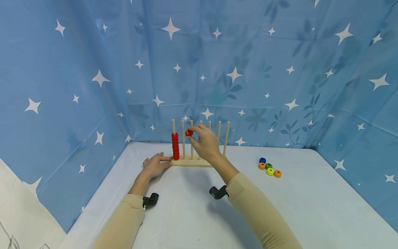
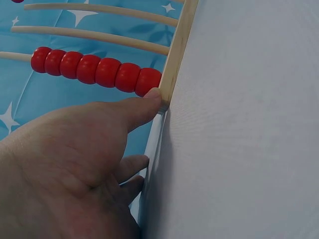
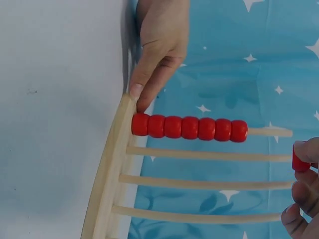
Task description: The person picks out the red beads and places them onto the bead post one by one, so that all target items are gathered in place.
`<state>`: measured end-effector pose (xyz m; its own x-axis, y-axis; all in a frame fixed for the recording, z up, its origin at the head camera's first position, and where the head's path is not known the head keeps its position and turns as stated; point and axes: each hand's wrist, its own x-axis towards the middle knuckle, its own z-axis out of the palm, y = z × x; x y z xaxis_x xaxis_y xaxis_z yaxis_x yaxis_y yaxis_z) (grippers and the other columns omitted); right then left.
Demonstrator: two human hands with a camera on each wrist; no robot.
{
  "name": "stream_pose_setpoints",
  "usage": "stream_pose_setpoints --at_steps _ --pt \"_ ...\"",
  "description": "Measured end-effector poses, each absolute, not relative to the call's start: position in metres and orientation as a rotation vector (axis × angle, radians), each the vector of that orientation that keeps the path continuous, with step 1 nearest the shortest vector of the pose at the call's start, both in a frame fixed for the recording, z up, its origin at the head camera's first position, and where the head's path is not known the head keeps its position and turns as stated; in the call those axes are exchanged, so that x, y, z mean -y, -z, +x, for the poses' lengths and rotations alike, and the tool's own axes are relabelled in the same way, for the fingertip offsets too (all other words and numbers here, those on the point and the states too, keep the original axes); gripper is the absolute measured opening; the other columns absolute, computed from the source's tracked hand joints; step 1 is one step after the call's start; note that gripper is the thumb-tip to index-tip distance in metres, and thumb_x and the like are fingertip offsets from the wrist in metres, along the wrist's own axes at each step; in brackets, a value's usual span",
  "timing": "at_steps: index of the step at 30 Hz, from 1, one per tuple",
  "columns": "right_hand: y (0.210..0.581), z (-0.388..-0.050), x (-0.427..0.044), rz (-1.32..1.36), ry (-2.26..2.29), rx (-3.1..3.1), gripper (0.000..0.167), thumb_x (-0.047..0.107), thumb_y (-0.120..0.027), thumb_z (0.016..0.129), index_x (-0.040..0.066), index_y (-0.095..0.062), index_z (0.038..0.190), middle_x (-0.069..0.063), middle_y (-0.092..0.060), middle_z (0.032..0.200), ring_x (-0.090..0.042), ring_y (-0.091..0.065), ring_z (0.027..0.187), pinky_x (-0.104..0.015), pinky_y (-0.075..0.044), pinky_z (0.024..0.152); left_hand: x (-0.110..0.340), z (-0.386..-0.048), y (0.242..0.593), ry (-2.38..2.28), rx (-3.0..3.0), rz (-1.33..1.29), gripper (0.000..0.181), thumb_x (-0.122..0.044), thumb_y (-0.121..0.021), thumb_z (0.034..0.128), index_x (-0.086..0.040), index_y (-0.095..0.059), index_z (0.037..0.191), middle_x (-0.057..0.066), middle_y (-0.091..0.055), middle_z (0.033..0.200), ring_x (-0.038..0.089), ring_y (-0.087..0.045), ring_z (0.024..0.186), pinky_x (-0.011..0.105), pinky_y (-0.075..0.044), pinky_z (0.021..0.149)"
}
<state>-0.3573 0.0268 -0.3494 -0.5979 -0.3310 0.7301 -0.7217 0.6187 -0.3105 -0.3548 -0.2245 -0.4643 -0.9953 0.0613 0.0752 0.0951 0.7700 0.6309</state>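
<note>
A wooden bead rack with several upright pegs has a light wood base (image 1: 190,163) that rests on the table. Several red beads (image 1: 175,147) are stacked on its leftmost peg, whose bare tip shows above them. Thumb and fingers of my left hand (image 1: 154,165) pinch the base's left end, as the right wrist view also shows. My right hand (image 1: 206,141) holds a single red bead (image 1: 188,132) between thumb and fingertips, up near the tops of the second and third pegs. Part of that hand (image 3: 306,196) lies outside the right wrist view. It hides parts of the pegs behind it.
To the right of the rack, loose beads lie together on the white tabletop (image 1: 311,207): a blue bead (image 1: 262,160), a green bead (image 1: 268,166), a yellow bead (image 1: 269,171) and two orange ones. A blue star-patterned curtain (image 1: 199,69) stands behind and at the sides.
</note>
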Motion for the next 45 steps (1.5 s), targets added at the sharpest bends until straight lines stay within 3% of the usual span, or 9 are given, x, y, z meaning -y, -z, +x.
stream_pose_setpoints --at_steps 15,41,45 --pt "0.342 -0.359 -0.005 0.849 -0.861 2.187 0.029 0.02 -0.076 0.097 0.011 -0.076 0.125 -0.006 -0.073 0.117 -0.013 -0.054 0.059 -0.027 -0.049 0.058 0.224 -0.355 0.465 1.061 2.897 -0.125 0.041 -0.036 -0.069 0.1006 -0.018 -0.071 0.137 0.021 -0.04 0.164 0.045 -0.028 0.156 0.074 -0.002 0.121" --pt "0.318 -0.371 0.029 0.717 -1.029 2.257 0.033 0.024 -0.074 0.099 0.014 -0.073 0.13 -0.003 -0.073 0.12 -0.013 -0.049 0.056 -0.023 -0.041 0.051 0.226 -0.355 0.465 1.095 2.902 -0.123 0.04 -0.036 -0.069 0.1006 -0.019 -0.072 0.137 0.019 -0.039 0.165 0.043 -0.027 0.157 0.072 0.0 0.122" --pt "0.313 -0.373 0.035 0.7 -1.033 2.283 0.033 0.025 -0.075 0.098 0.015 -0.074 0.13 -0.002 -0.073 0.123 -0.018 -0.056 0.065 -0.027 -0.047 0.06 0.225 -0.355 0.466 1.073 2.91 -0.12 0.04 -0.037 -0.069 0.1009 -0.02 -0.072 0.136 0.02 -0.039 0.165 0.043 -0.027 0.157 0.072 -0.002 0.122"
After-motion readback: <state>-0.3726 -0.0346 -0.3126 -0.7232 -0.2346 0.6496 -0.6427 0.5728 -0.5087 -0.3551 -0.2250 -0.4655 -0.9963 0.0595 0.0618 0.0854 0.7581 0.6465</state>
